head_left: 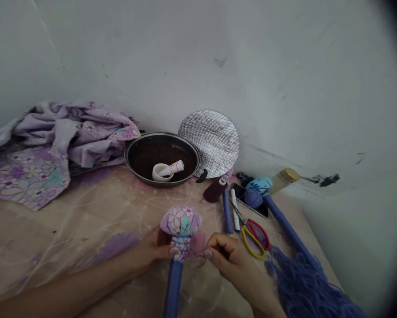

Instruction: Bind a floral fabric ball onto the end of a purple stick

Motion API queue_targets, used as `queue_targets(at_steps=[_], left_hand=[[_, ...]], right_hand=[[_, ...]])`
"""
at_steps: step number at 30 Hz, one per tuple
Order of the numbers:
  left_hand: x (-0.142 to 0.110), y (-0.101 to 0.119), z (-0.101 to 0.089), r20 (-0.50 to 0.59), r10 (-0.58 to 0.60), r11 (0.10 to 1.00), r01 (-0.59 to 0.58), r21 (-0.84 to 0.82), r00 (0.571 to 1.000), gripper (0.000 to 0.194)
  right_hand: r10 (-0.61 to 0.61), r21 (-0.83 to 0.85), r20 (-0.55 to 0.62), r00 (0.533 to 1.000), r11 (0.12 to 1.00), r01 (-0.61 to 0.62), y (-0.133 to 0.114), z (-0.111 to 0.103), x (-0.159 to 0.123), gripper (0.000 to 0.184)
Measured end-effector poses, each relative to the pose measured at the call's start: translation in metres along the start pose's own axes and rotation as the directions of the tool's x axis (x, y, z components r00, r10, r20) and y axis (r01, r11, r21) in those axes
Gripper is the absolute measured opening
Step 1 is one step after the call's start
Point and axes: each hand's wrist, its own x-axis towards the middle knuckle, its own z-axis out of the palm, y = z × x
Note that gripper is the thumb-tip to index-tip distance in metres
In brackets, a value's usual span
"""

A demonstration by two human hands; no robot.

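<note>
My left hand (162,248) is closed round the neck of a blue stick (173,285), thumb in front. The stick's round head is covered with purple flowered cloth (181,220), gathered and bound with blue thread below the ball. To its right, my right hand (230,256) is closed in a pinch on a thin dark thread (198,261) that runs toward the bound neck. Scissors (256,236) with red and yellow handles lie just beyond my right hand. A dark spool of thread (215,191) rests on its side near a white marker (235,211).
A black pan (132,163) holds a small white cup (162,173). Behind it leans a silver disc (211,141) against the wall. Flowered cloth (46,170) is heaped at left. At right lie a blue-headed stick (289,229), a yarn ball (253,198) and loose blue yarn (311,287).
</note>
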Motion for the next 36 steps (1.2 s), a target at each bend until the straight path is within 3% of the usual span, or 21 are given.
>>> queue_targets(at_steps=[1, 4, 8, 14, 20, 25, 36], left_hand=[[0.0, 0.001, -0.001, -0.007, -0.03, 0.999, 0.03, -0.029, 1.0, 0.057], [-0.001, 0.004, 0.0, -0.038, -0.093, 0.986, 0.087, -0.14, 0.995, 0.049], [-0.002, 0.008, 0.003, -0.069, -0.154, 0.968, 0.137, -0.212, 0.986, 0.048], [-0.002, 0.011, 0.006, -0.12, -0.171, 0.96, 0.138, -0.243, 0.978, 0.041], [0.0, 0.013, 0.01, -0.162, -0.149, 0.958, 0.102, -0.268, 0.975, 0.04], [0.001, 0.012, 0.007, -0.154, -0.162, 0.961, 0.12, -0.249, 0.975, 0.027], [0.0, 0.009, 0.005, -0.159, -0.113, 0.967, 0.072, -0.246, 0.981, 0.033]], right_hand=[[-0.038, -0.074, -0.041, 0.998, 0.997, 0.035, -0.002, -0.004, -0.002, 0.02], [-0.114, -0.177, -0.194, 0.974, 0.981, 0.08, -0.003, -0.01, -0.007, 0.039], [-0.114, -0.2, -0.29, 0.95, 0.978, 0.056, -0.002, -0.006, -0.01, 0.023], [-0.109, -0.03, -0.111, 0.988, 0.994, 0.106, -0.001, 0.013, -0.005, 0.015], [-0.292, -0.318, -0.052, 0.955, 0.911, 0.262, 0.0, 0.028, 0.0, 0.017], [-0.258, -0.351, -0.019, 0.966, 0.906, 0.235, 0.001, 0.032, -0.002, 0.023], [-0.245, -0.405, -0.027, 0.969, 0.889, 0.214, 0.008, 0.035, 0.002, 0.028]])
